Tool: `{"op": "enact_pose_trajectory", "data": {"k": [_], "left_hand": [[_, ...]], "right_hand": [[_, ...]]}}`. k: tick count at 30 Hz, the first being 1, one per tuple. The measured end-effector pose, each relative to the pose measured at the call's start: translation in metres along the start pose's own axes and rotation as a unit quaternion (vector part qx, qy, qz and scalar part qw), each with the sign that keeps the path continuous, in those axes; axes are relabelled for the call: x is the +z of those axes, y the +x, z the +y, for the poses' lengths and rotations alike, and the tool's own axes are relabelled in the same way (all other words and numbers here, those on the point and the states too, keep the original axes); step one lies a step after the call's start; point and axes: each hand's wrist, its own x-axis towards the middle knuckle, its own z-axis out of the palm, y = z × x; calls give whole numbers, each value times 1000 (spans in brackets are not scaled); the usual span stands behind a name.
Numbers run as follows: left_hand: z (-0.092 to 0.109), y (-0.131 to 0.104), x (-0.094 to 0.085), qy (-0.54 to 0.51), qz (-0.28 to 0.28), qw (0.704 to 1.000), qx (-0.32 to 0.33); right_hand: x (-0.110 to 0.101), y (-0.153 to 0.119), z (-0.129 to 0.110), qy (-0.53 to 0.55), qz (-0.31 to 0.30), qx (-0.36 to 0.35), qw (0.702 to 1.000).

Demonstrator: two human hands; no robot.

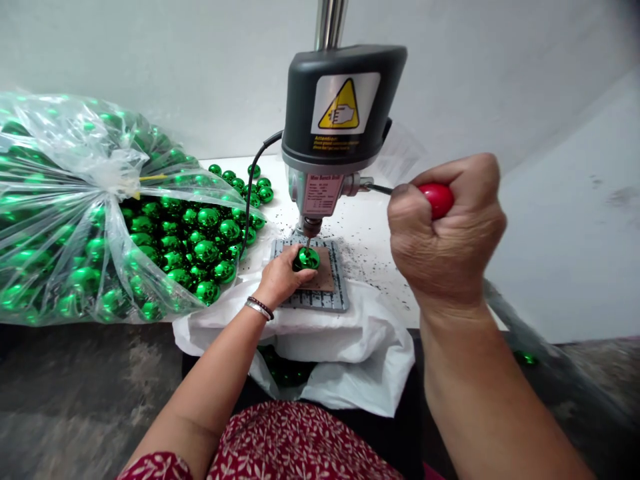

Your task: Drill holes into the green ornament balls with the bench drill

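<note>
Drill press (345, 107) reads "Attention:" and "Mini Bench Drill"; smaller print's too blurry. Left hand (285, 275) has its fingers pinching a green bauble (307, 259) under the bit; right hand's (447, 227) clenched round the mostly hidden red knob (438, 200).

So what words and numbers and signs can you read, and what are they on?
"Attention:" in yellow, on the black drill cover; the lines under it are too small to read.
No words: a yellow warning triangle showing a hand, above that.
"Mini Bench Drill", a bit blurry, on the pink label; its smaller lines and any numbers are too tiny.
</note>
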Motion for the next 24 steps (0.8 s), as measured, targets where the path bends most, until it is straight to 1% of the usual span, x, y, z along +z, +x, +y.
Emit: {"op": "enact_pose_trajectory", "data": {"k": [3, 8, 10, 17, 21, 23, 24], "left_hand": [[-2, 1, 1, -6, 3, 1000, 6], [-2, 0, 1, -9, 7, 1000, 27], [-2, -1, 1, -9, 8, 999, 32], [-5, 0, 1, -21, 6, 999, 37], [-4, 0, 0, -23, 5, 999, 29], [-3, 0, -1, -23, 1, 999, 28], [-2, 0, -1, -26, 0, 999, 27]], "right_hand": [[1, -5, 3, -2, 8, -18, 1000], [2, -17, 7, -19, 12, -9, 1000], [3, -22, 9, -21, 18, -17, 999], [13, -42, 19, -4, 75, -55, 996], [20, -57, 26, 11, 83, -66, 994], [21, -54, 25, 21, 89, -67, 994], [21, -48, 23, 26, 95, -67, 993]]}}
